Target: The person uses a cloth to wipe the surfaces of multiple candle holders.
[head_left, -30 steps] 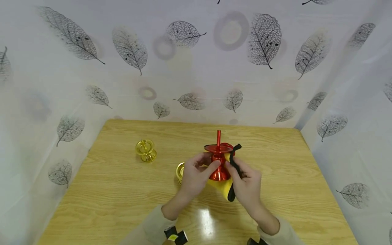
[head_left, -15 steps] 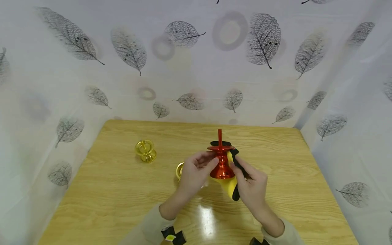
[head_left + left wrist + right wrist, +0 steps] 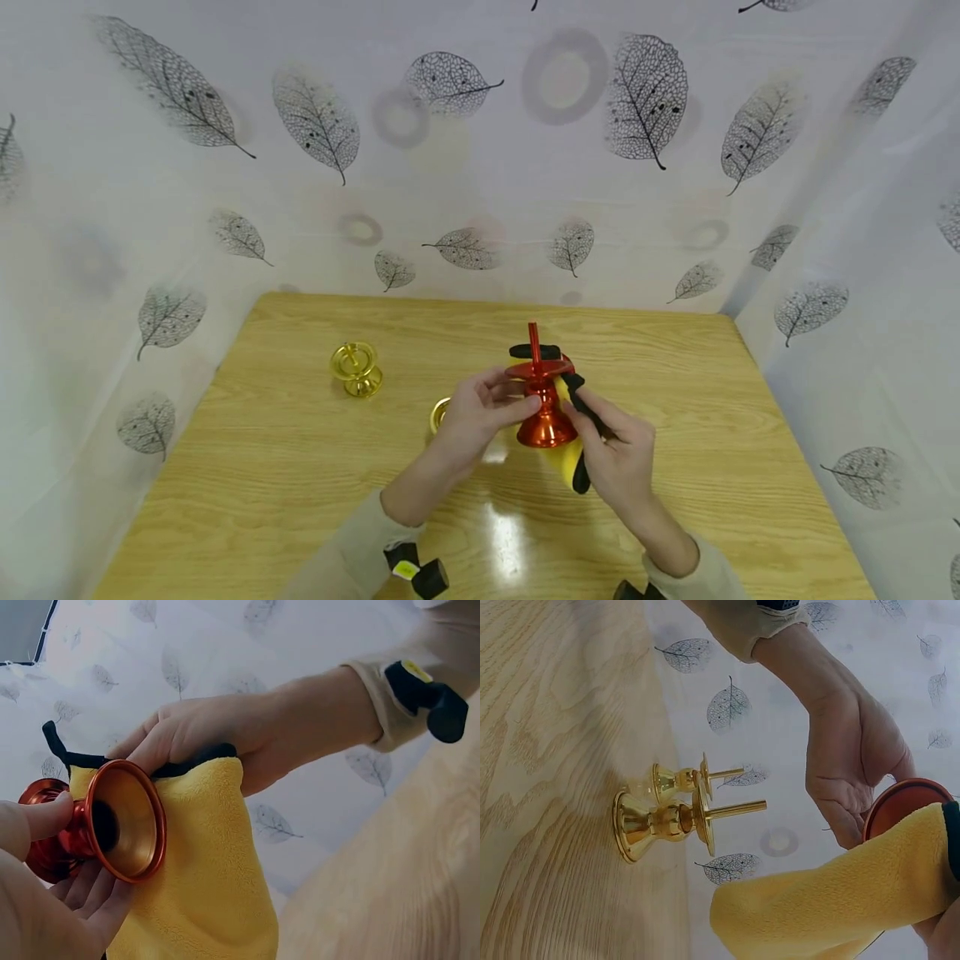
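Observation:
Between thumb and fingers, my left hand (image 3: 468, 425) holds a shiny red candlestick (image 3: 547, 432) above the table, its thin spike pointing up and leaning slightly left. My right hand (image 3: 621, 450) grips a yellow cloth (image 3: 564, 463) with black edging against the candlestick's right side. In the left wrist view, the flared hollow base (image 3: 141, 817) faces the camera and the cloth (image 3: 206, 862) hangs behind it. Part of the cloth's black edge (image 3: 534, 352) shows behind the drip plate. The right fingers are partly hidden by the cloth.
A gold candlestick (image 3: 363, 382) stands upright at the table's left. Another gold candlestick (image 3: 438, 414) is mostly hidden behind my left hand; both show in the right wrist view. The wood-grain table (image 3: 300, 500) meets leaf-patterned curtain sheeting (image 3: 480, 192) at the back and sides.
My right hand and the cloth have shifted slightly right, and black edging has come into view behind the plate. The red candlestick has tipped a little, its spike leaning left and its base lower.

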Available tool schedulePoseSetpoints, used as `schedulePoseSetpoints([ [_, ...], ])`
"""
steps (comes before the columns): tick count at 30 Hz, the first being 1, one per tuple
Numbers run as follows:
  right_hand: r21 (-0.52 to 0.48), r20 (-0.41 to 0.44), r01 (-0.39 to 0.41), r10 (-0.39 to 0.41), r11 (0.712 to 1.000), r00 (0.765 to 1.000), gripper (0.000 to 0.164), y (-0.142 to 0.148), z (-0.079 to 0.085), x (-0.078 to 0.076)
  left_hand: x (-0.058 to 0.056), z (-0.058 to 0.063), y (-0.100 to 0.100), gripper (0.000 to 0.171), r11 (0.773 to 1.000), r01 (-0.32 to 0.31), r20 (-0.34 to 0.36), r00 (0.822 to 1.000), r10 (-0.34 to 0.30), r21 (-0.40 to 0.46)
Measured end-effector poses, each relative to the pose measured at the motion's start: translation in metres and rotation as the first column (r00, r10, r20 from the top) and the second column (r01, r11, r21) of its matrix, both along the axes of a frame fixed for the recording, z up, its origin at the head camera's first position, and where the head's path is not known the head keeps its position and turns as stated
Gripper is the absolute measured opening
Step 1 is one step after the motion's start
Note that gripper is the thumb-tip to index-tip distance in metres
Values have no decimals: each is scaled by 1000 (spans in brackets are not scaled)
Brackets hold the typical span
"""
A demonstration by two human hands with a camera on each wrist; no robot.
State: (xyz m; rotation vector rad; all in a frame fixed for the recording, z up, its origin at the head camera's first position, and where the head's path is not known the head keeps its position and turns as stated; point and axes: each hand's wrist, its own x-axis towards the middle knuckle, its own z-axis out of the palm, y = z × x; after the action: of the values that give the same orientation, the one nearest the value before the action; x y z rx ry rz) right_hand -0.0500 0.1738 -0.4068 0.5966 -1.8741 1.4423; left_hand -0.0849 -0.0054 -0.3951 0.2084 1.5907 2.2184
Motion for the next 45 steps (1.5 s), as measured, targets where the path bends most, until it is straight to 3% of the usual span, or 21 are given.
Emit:
schedulePoseSetpoints([
  [4, 54, 10, 48, -49, 997, 999, 37, -2, -1, 0, -1, -2, 2, 44, 993, -55, -56, 997, 49, -103],
  [7, 120, -2, 91, -92, 989, 996, 40, -5, -1, 2, -3, -3, 5, 46, 972, -128, -116, 988, 107, -198],
  [11, 175, -27, 112, -109, 978, 994, 43, -7, -2, 4, -6, -5, 7, 51, 955, -172, -142, 980, 140, -243],
  [17, 70, 55, 64, -67, 996, 996, 35, 0, -5, 2, -3, -1, 4, 45, 978, -105, -148, 986, 79, -178],
  [21, -24, 112, -3, 6, 1000, 994, 30, 5, -5, 1, -1, 2, 0, 47, 997, -34, -91, 996, 27, -70],
  [26, -106, 167, -83, 100, 991, 981, 29, 8, -4, 1, -4, 0, -4, 50, 998, 46, 17, 999, -47, 36],
  [31, -107, 213, -144, 164, 984, 963, 32, 8, -3, 2, -5, -2, -4, 49, 996, 85, 8, 996, -85, 29],
  [37, 24, 274, -58, 50, 998, 961, 31, 4, 3, 8, -5, -4, -3, 50, 995, 1, -77, 997, -9, -105],
  [42, 156, 241, -1, -37, 988, 970, 32, 1, 5, 12, -6, -6, -1, 50, 961, -102, -172, 983, 58, -257],
  [45, 154, 247, -8, -30, 988, 969, 34, 2, 5, 12, -4, -5, 0, 52, 956, -120, -196, 978, 68, -269],
])
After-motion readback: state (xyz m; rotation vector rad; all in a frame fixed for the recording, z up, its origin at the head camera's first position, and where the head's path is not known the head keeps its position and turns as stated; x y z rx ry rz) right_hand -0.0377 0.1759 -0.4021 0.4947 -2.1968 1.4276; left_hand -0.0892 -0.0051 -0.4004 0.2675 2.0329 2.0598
